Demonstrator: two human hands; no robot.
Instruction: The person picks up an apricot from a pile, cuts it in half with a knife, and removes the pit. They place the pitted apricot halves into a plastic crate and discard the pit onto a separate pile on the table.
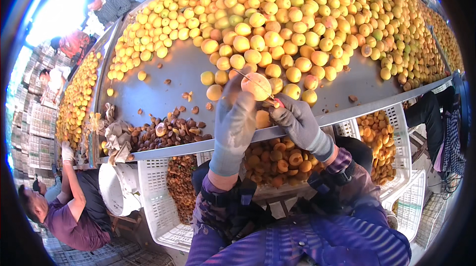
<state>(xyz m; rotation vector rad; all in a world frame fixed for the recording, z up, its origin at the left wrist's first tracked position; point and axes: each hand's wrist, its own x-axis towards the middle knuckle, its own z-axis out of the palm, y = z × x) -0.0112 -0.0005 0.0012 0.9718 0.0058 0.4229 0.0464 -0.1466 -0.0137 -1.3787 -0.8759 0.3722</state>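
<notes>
Yellow-orange and round, one ripe apricot [256, 86] sits above the near rim of the work surface, held at its left side by the thumb and fingers of the grey-gloved left hand [231, 122]; the grip is narrow, just the width of the fruit, which seems to leave its face bare. Across that face runs a thin dark blade-like line, and the grey-gloved right hand [298, 123] pinches a slim tool with a red handle [278, 102] from the other side, perhaps for fine control; whether the line is the tool's blade or a cut, I cannot tell. Both hands work close to the front edge, probably because the white perforated plastic crate of orange apricot halves [277, 163] stands right below them. Brown apricot stones [171, 131] lie heaped to the left, apart from the large bank of whole yellow apricots [297, 13], likely so the two do not mix. Grey, smooth metal makes up the surface [191, 70], scattered with brown scraps. A crumpled pale cloth or bag [118, 141] rests at its left corner, above a white plastic bucket [115, 191]. Further left, a co-worker in a purple shirt [79, 224] reaches to another fruit-laden table, with stacked pale crates [42, 117] behind.
</notes>
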